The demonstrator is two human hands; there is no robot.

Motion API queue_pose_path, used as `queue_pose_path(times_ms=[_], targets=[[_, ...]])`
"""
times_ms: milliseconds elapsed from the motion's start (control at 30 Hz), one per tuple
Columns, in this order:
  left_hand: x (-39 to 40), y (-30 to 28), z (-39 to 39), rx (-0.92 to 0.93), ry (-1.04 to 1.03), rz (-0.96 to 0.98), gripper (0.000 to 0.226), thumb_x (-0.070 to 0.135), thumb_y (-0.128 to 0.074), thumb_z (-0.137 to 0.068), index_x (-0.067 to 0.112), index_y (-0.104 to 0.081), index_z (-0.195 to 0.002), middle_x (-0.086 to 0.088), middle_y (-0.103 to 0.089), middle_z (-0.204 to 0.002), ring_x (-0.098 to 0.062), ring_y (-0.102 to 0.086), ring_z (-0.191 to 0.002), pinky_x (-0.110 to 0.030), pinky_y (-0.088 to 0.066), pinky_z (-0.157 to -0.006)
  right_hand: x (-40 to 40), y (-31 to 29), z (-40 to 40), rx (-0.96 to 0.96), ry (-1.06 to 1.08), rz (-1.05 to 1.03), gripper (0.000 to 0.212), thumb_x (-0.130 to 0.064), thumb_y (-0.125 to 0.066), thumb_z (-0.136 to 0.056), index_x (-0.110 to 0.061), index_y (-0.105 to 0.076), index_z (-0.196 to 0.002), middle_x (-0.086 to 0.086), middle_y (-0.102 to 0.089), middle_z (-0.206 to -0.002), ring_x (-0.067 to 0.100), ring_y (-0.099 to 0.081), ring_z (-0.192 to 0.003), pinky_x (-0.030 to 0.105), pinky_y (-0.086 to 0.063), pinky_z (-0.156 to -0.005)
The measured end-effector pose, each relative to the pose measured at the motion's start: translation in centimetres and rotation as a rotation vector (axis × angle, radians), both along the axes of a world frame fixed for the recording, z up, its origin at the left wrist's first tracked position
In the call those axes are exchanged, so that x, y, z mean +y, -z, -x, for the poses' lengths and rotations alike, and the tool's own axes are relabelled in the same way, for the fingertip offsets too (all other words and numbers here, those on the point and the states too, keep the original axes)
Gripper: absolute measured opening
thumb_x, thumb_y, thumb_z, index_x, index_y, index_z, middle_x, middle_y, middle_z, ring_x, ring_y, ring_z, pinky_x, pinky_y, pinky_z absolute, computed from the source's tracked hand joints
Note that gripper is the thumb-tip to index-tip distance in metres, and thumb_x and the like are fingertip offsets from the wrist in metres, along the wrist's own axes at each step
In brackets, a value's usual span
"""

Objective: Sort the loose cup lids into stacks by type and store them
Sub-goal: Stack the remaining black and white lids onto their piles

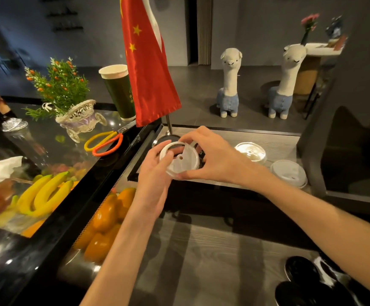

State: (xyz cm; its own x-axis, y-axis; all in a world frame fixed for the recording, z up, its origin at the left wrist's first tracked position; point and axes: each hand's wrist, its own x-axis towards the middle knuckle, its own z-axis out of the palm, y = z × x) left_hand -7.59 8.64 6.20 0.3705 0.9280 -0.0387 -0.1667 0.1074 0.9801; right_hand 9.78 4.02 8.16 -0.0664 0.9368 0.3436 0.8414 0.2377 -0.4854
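Note:
A white cup lid (180, 160) with a small hole hangs tilted above the grey counter, gripped from both sides. My left hand (155, 171) curls round its left rim and my right hand (210, 155) pinches its right rim and top. A clear domed lid (250, 151) lies on the counter to the right. Further right sits a white lid stack (289, 173). Dark lids (199, 154) are partly hidden under my right hand. Black lids (301, 270) lie at the lower right.
A red flag (148, 62) on a pole stands just behind my hands. A glass display case (91, 173) with bananas and oranges is at the left, with scissors (106, 140), a paper cup (118, 91) and a plant basket (78, 118) on top. A dark screen (345, 155) stands at the right.

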Motion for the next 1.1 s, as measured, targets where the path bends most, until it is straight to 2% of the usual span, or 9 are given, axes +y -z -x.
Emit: queue_pose_path(times_ms=[167,300,400,533,633,733,867,1000,1100], targets=[[0.2,-2.0,-1.0,0.156,0.097,-0.119,0.027,0.035,-0.057,-0.103,0.023,-0.068,-0.125,0.002,-0.079,-0.105,-0.014,-0.075,-0.1,-0.043,-0.058,-0.096,-1.2,-3.0,-3.9,-0.118,-0.2,0.06,0.078,-0.038,-0.089,-0.079,-0.027,-0.052,-0.147,-0.013,-0.048,-0.141,0.005,-0.05,-0.129,0.02,-0.044,-0.106],[0.7,-3.4,-1.8,0.124,0.136,-0.118,0.019,0.026,-0.061,-0.101,0.019,-0.069,-0.117,-0.001,-0.08,-0.104,-0.016,-0.076,-0.098,-0.039,-0.059,-0.095,-1.2,-5.0,-6.1,-0.194,-0.142,0.047,0.081,-0.043,-0.086,-0.08,-0.029,-0.048,-0.15,-0.011,-0.045,-0.145,0.002,-0.044,-0.132,0.019,-0.038,-0.112],[0.5,-3.9,-3.0,0.037,0.162,-0.07,0.023,0.022,-0.064,-0.1,0.009,-0.067,-0.119,-0.006,-0.079,-0.108,-0.02,-0.076,-0.101,-0.037,-0.059,-0.093,-1.4,-5.1,-6.8,-0.162,-0.04,0.03,0.083,-0.059,-0.085,-0.075,-0.034,-0.051,-0.146,-0.013,-0.047,-0.134,0.002,-0.05,-0.121,0.017,-0.043,-0.103],[-0.1,-3.5,-4.9,-0.048,0.208,0.012,0.032,0.02,-0.065,-0.099,0.0,-0.064,-0.125,-0.01,-0.078,-0.111,-0.021,-0.076,-0.103,-0.032,-0.062,-0.086,-1.9,-5.4,-7.9,-0.181,-0.001,-0.012,0.076,-0.055,-0.084,-0.078,-0.028,-0.056,-0.144,-0.012,-0.054,-0.128,0.0,-0.052,-0.11,0.005,-0.042,-0.091],[-1.1,-2.5,-6.2,-0.019,0.212,0.029,0.033,0.02,-0.061,-0.102,0.001,-0.061,-0.13,-0.012,-0.077,-0.112,-0.021,-0.075,-0.104,-0.035,-0.061,-0.093,-2.3,-5.6,-10.1,-0.234,0.022,0.058,0.078,-0.051,-0.084,-0.079,-0.026,-0.054,-0.146,-0.009,-0.058,-0.134,0.004,-0.054,-0.115,0.016,-0.044,-0.099],[-2.5,-0.9,-7.1,0.172,0.249,-0.057,0.031,0.022,-0.055,-0.105,0.01,-0.061,-0.134,-0.004,-0.076,-0.116,-0.012,-0.074,-0.106,-0.031,-0.058,-0.097,-2.5,-5.5,-13.2,-0.264,0.07,0.217,0.078,-0.049,-0.086,-0.079,-0.027,-0.052,-0.146,-0.01,-0.057,-0.138,0.006,-0.054,-0.118,0.024,-0.047,-0.101],[-4.1,1.4,-8.2,0.385,0.334,-0.184,0.038,0.022,-0.053,-0.106,0.022,-0.056,-0.143,0.005,-0.064,-0.138,-0.007,-0.058,-0.127,-0.028,-0.046,-0.109,-2.4,-4.5,-16.1,-0.289,0.063,0.415,0.073,-0.042,-0.087,-0.08,-0.029,-0.054,-0.144,-0.012,-0.057,-0.135,0.006,-0.055,-0.118,0.028,-0.048,-0.105],[-5.5,1.6,-9.3,0.437,0.343,-0.215,0.05,0.017,-0.049,-0.108,0.019,-0.039,-0.156,0.006,-0.049,-0.154,-0.002,-0.046,-0.135,-0.015,-0.035,-0.101,-1.8,-3.6,-17.5,-0.339,0.025,0.464,0.075,-0.042,-0.087,-0.08,-0.027,-0.054,-0.145,-0.012,-0.057,-0.137,0.006,-0.055,-0.121,0.009,-0.042,-0.092],[-6.2,1.6,-9.9,0.433,0.359,-0.211,0.046,0.011,-0.045,-0.108,0.022,-0.043,-0.153,0.03,-0.057,-0.124,0.025,-0.051,-0.104,-0.005,-0.039,-0.093,-1.3,-3.5,-17.9,-0.342,-0.007,0.493,0.073,-0.042,-0.088,-0.079,-0.029,-0.056,-0.144,-0.014,-0.057,-0.136,0.005,-0.054,-0.121,0.013,-0.043,-0.098]])
